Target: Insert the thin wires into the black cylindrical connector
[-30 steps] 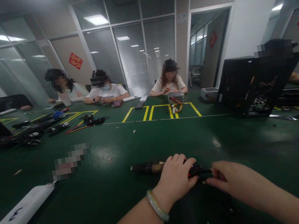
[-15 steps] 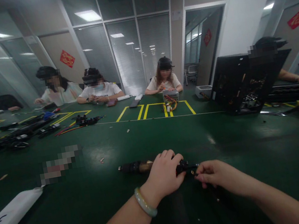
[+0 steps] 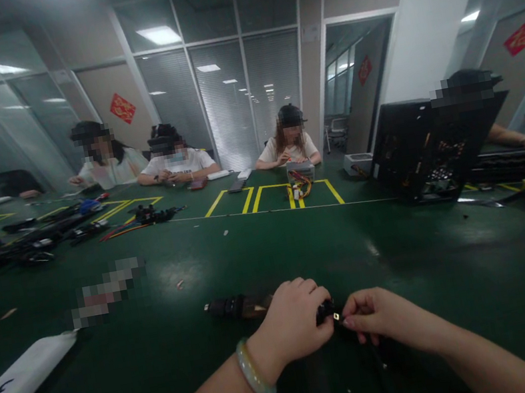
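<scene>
- Dark tool (image 3: 234, 308) laid on the table (image 3: 272, 249), partly covered by the left hand (image 3: 295, 319); fingers clamped over it.
- Just beside the tool's right end, a gold-tipped piece (image 3: 336, 317) is pinched in the right hand's (image 3: 372, 313) fingers.
- White bar (image 3: 19, 388) seen left of tool, well apart.

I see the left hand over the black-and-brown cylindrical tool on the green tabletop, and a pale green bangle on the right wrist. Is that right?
Not quite: the head view shows the pale green, ring-shaped bangle on the wrist of the left hand, which is indeed over the black-and-brown cylindrical tool on the green tabletop.
</scene>
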`<act>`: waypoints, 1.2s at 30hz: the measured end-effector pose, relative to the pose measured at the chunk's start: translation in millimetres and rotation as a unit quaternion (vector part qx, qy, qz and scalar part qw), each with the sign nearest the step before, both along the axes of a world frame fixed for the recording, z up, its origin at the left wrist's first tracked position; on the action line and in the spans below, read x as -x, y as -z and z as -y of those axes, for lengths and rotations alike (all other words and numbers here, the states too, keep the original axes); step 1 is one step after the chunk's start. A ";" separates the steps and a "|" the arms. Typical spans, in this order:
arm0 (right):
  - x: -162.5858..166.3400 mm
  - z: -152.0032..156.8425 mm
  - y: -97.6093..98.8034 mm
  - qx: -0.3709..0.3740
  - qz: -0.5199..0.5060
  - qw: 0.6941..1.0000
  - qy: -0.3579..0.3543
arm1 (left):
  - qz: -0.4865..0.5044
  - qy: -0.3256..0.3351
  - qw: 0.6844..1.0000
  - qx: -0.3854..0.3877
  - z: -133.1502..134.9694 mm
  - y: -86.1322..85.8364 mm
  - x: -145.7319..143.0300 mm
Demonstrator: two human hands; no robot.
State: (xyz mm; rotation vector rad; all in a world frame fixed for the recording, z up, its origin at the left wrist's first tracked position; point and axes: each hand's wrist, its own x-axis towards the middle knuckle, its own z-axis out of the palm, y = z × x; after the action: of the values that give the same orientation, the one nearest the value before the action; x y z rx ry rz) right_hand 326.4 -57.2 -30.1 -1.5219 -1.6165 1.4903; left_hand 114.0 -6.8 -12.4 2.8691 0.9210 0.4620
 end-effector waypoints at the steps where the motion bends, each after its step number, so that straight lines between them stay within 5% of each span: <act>1: 0.1 0.4 0.6 0.004 -0.006 1.000 -0.002 | 0.000 0.003 1.000 -0.002 0.1 1.5 -0.6; 19: -6.6 -10.8 16.4 -0.061 -0.012 0.996 0.069 | 0.012 -0.028 0.999 -0.037 1.1 2.3 -6.0; 27: -4.9 -1.7 7.6 -0.012 0.013 1.000 0.008 | -0.007 -0.017 1.000 -0.014 11.2 4.7 -11.9; 36: -1.7 5.3 4.0 -0.040 0.084 0.996 -0.004 | -0.029 0.020 0.999 -0.021 12.6 8.4 -11.6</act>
State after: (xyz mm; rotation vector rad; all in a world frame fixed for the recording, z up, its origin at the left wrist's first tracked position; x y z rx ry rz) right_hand 328.1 -62.5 -34.1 -1.6361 -1.7563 1.3153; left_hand 125.6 -19.4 -20.8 2.9476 0.8717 0.4002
